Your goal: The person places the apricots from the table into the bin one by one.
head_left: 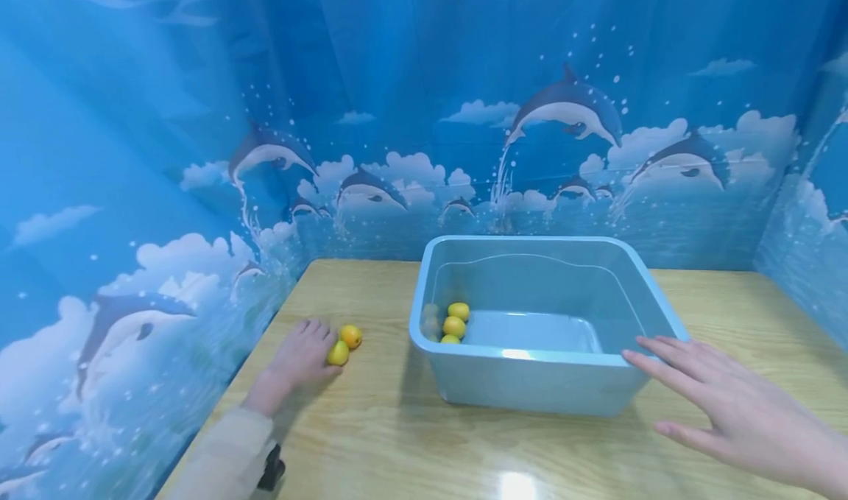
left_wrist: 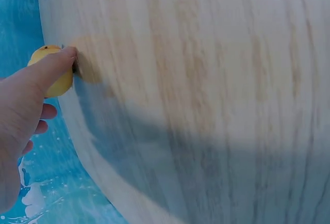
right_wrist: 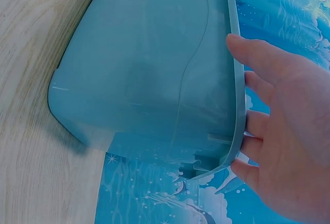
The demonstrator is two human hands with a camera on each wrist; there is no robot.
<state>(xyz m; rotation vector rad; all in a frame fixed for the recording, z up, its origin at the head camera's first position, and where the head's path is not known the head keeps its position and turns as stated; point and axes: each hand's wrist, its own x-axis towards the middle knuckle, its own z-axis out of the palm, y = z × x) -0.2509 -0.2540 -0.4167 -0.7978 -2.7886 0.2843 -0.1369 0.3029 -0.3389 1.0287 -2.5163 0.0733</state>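
At the left of the table, my left hand (head_left: 301, 354) is closed around a small yellow fruit (head_left: 338, 353). In the left wrist view, the thumb lies across this fruit (left_wrist: 62, 84), and the other fingers are partly hidden behind it. A second, more orange fruit (head_left: 351, 336) sits right beside it on the table. My right hand (head_left: 729, 400) is at the near right corner of a blue plastic bin (head_left: 530, 382), fingers extended. Its fingertips are at the bin's rim (right_wrist: 238, 95) in the right wrist view. Inside the bin, 3 yellow fruits (head_left: 453, 328) lie along the left wall.
The bin stands upright on a light wood table (head_left: 371, 441). A blue curtain (head_left: 411, 117) printed with dolphins and clouds hangs behind the table and along its sides. A black strap piece (head_left: 271, 469) shows by the left sleeve (head_left: 228, 448).
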